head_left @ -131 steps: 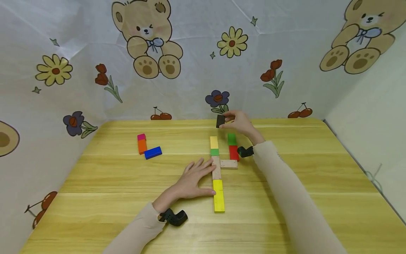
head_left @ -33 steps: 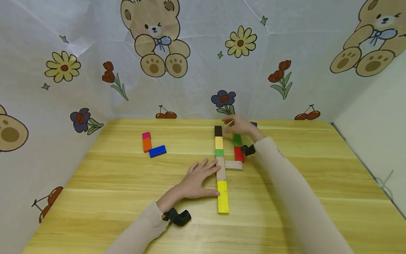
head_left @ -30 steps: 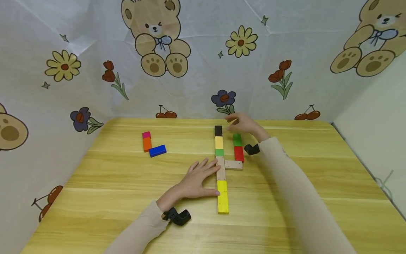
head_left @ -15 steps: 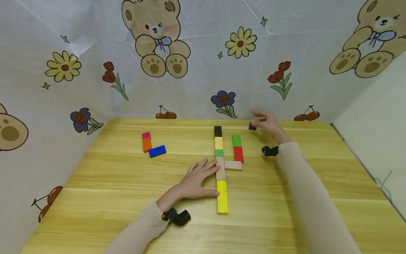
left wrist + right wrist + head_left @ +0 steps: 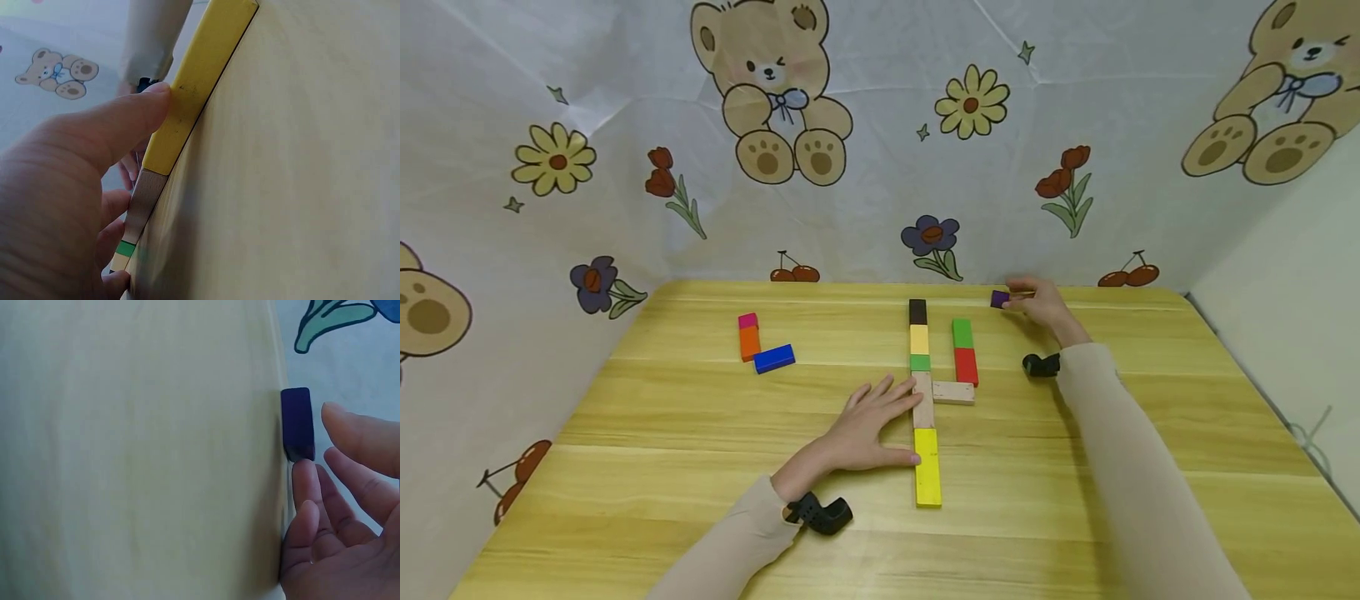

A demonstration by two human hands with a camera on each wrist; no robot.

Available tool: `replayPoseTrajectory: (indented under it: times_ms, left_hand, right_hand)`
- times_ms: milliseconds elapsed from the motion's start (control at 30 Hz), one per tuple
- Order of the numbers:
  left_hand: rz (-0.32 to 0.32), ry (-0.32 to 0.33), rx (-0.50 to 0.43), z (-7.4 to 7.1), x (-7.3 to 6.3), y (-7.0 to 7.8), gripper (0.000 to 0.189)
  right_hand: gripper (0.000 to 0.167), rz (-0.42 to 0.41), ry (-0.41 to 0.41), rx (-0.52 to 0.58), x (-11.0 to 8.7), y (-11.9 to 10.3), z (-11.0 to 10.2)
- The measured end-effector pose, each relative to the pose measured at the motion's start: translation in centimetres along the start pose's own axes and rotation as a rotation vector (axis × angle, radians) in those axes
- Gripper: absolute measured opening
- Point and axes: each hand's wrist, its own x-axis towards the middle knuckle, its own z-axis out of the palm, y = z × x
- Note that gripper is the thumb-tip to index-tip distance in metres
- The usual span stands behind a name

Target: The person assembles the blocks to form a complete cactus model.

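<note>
Right hand, head view: shifting point(image 5: 1043, 307), since about a second ago, from the column's far end to the purple block point(image 5: 999, 299), which is lying at the back edge of the table point(image 5: 625, 467).
Left hand, head view: staying spread point(image 5: 863, 433) beside the column, touching its plain wooden block point(image 5: 923, 412) and yellow block point(image 5: 928, 471).
Column, head view: continuing away from me through small green block point(image 5: 920, 362), cream block point(image 5: 919, 340), black block point(image 5: 917, 312).
Side run, head view: wooden crosspiece point(image 5: 953, 393) branching right; red block point(image 5: 966, 367) and long green block point(image 5: 962, 333) running backward.
Left group, head view: pink block point(image 5: 747, 320), orange block point(image 5: 749, 343), blue block point(image 5: 774, 359) sitting well apart from both hands.
Containers, head view: I am seeing none; blocks are resting directly on the table.
Left grip, left-wrist view: fingers extending, gripping nothing; by my judgement, sideways pressure from the thumb could be skewing the column.
Right grip, right-wrist view: fingers bending loosely, not closing round the purple block; one fingertip is appearing to touch its end, how firmly I cannot tell.
Edge risk, right-wrist view: the purple block is sitting so near the edge that, I am judging, a clumsy nudge could be pushing it over.
</note>
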Motion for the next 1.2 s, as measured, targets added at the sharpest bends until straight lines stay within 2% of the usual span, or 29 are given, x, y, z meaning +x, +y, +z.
replayPoseTrajectory:
  times_ms: [433,900,1067,1200]
  left_hand:
    - [-0.002,-0.002,0.008,0.1,0.1,-0.1,0.085]
    - [0.001,0.003,-0.002,0.0,0.0,-0.1,0.085]
    - [0.001,0.004,0.005,0.1,0.0,-0.2,0.086]
    - [0.003,0.004,0.01,0.1,0.1,-0.2,0.086]
  right_hand:
    - [0.048,0.031,0.046,-0.009,-0.2,-0.1,0.8]
    - [0.042,0.015,0.091,-0.052,0.0,0.3,1.0]
    - [0.042,0.013,0.097,-0.075,-0.2,-0.3,0.9]
    - [0.041,-0.028,0.11,-0.065,-0.2,-1.5,0.7]
